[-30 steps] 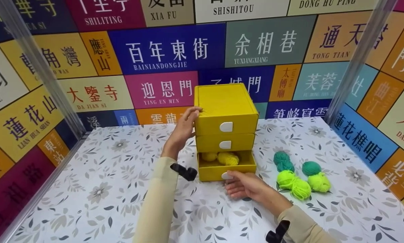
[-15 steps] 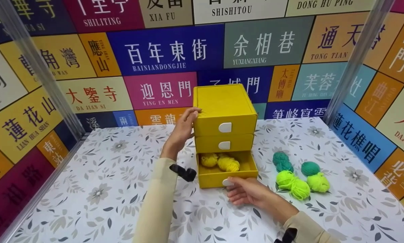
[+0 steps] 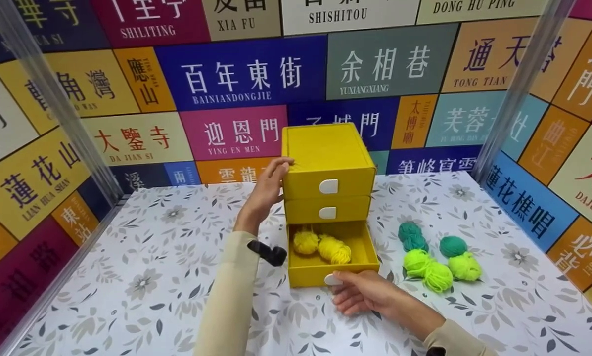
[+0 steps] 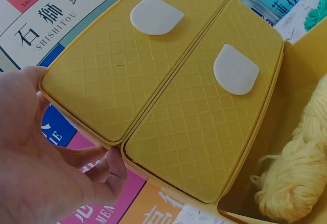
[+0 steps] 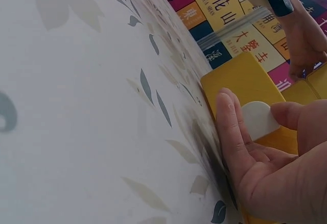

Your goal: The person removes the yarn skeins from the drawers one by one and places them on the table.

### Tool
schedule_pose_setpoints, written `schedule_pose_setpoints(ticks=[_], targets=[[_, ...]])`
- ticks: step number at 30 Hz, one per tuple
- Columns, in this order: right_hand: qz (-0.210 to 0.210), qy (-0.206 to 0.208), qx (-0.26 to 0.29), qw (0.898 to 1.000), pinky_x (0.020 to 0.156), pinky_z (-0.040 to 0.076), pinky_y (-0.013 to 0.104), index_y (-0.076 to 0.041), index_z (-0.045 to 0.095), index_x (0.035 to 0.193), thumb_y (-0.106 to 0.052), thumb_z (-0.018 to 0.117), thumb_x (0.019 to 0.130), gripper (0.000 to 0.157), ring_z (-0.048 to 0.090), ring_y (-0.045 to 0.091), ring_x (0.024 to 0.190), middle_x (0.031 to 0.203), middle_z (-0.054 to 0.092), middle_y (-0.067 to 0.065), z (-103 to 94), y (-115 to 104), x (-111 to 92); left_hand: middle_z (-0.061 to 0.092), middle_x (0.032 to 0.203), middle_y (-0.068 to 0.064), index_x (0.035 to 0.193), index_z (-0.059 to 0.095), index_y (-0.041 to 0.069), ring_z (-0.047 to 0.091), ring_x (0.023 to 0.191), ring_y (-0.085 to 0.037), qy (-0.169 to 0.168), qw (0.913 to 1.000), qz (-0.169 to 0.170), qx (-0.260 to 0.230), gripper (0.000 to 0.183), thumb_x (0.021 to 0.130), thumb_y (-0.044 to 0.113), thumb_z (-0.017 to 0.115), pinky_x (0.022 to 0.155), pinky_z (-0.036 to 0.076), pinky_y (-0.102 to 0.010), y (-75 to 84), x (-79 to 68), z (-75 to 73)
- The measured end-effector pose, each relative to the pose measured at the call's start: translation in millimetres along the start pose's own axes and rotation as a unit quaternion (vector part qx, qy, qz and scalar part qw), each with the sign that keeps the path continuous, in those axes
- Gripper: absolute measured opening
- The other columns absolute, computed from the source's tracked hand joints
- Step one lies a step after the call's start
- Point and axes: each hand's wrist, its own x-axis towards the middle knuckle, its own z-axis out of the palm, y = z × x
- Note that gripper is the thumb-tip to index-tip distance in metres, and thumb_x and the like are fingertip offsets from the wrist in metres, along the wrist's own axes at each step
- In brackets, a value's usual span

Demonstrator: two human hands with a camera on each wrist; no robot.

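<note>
A yellow three-drawer cabinet (image 3: 325, 148) stands on the table with its bottom drawer (image 3: 370, 247) pulled well out. Two yellow yarn balls (image 3: 334, 248) lie inside that drawer, towards its left side. My right hand (image 3: 367, 294) pinches the white drawer handle (image 3: 332, 280) between thumb and fingers, as the right wrist view also shows. At the cabinet's left side, my left hand (image 3: 262, 195) rests its fingertips near the upper front edge. The upper two drawers, with white handles (image 4: 236, 70) of their own, are fully in.
Right of the cabinet lie several yarn balls: dark green yarn (image 3: 413, 236), bright lime yarn (image 3: 429, 270) and another green ball (image 3: 453, 246) touching a lime one. A floral cloth (image 3: 142, 287) covers the table. Behind it rises a patterned sign wall (image 3: 246, 69) with clear corner posts.
My right hand has drawn the bottom drawer further out towards me, and more of the yellow yarn shows. The left hand has stayed at the cabinet's side.
</note>
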Motion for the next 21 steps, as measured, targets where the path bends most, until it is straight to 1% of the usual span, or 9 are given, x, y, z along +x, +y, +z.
schedule_pose_setpoints(ticks=[7,11,15,21], targets=[[-0.001,-0.006,-0.010,1.000,0.061,0.059,0.024,0.009,0.064,0.117,-0.044,0.063,0.095,0.057,0.070,0.009,0.064,0.078,0.072,0.002,0.9,2,-3,0.050,0.139,-0.013,0.132,0.053,0.020,0.053,0.129,-0.034,-0.001,1.0000,0.004,0.003,0.031,0.108,0.035,0.039,0.113,0.037,-0.062,-0.8,0.0,-0.2],[-0.004,-0.008,-0.018,1.000,0.060,0.060,0.025,0.008,0.066,0.114,-0.043,0.064,0.094,0.055,0.070,0.010,0.064,0.078,0.072,0.003,1.5,3,-7,0.050,0.139,-0.013,0.133,0.052,0.022,0.052,0.131,-0.034,-0.003,1.0000,0.003,0.006,0.031,0.108,0.036,0.040,0.114,0.036,-0.063,-0.7,0.3,-0.3],[-0.002,-0.015,-0.022,1.000,0.061,0.060,0.025,0.008,0.066,0.114,-0.042,0.065,0.094,0.054,0.071,0.011,0.064,0.078,0.072,0.004,1.2,4,-10,0.049,0.141,-0.012,0.133,0.052,0.022,0.051,0.133,-0.034,-0.003,1.0000,0.000,0.009,0.032,0.108,0.037,0.040,0.114,0.035,-0.063,-0.9,1.2,-0.6],[0.007,-0.034,-0.019,0.999,0.058,0.059,0.024,0.007,0.065,0.115,-0.044,0.064,0.095,0.054,0.070,0.011,0.062,0.076,0.072,0.005,0.4,7,-14,0.051,0.137,-0.012,0.132,0.052,0.022,0.054,0.128,-0.032,-0.001,1.0000,-0.002,0.003,0.030,0.108,0.036,0.039,0.113,0.038,-0.061,-0.1,0.9,-0.5]])
